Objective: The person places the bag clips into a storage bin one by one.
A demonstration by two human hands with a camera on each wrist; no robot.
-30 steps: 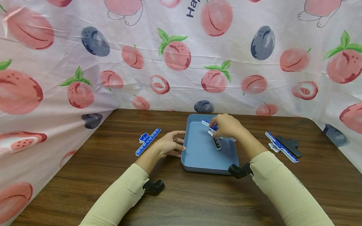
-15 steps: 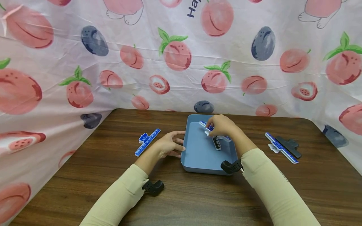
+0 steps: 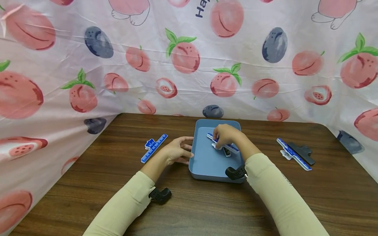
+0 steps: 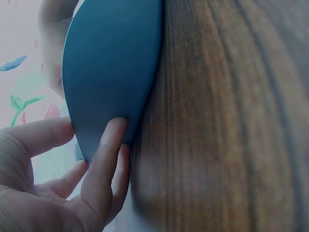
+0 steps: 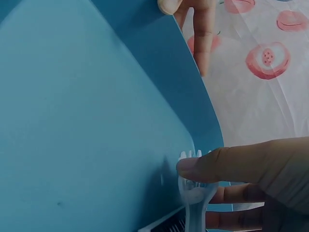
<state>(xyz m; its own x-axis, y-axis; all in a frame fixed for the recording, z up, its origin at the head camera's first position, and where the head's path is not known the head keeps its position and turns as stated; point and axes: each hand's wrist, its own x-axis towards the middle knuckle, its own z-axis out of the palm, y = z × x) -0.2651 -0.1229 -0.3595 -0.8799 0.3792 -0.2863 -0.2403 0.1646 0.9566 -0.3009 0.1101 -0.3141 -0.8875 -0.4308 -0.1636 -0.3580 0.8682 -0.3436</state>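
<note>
My right hand (image 3: 226, 133) pinches the clip end of a blue-and-white page clip (image 3: 233, 148) with piano-key print, inside the blue tray (image 3: 206, 167). In the right wrist view, the thumb presses on the white springy end of this clip (image 5: 195, 200), with fingers behind it. Beneath it lies a black piano-key clip (image 3: 226, 152), partly covered. My left hand (image 3: 178, 150) holds the tray's left side. Its thumb is at the rim and its fingers (image 4: 113, 133) lie along the outer wall.
A blue piano-key clip (image 3: 154, 148) lies on the wooden table (image 3: 189, 209) left of the tray. Out to the right, another blue-and-white clip (image 3: 293, 154) lies beside a dark clip (image 3: 303, 152). Fruit-printed cloth (image 3: 189, 91) hangs behind the table.
My right hand has moved left and toward me with the blue-and-white clip, bringing it over the black clip in the tray. My left hand and the tray have stayed put.
</note>
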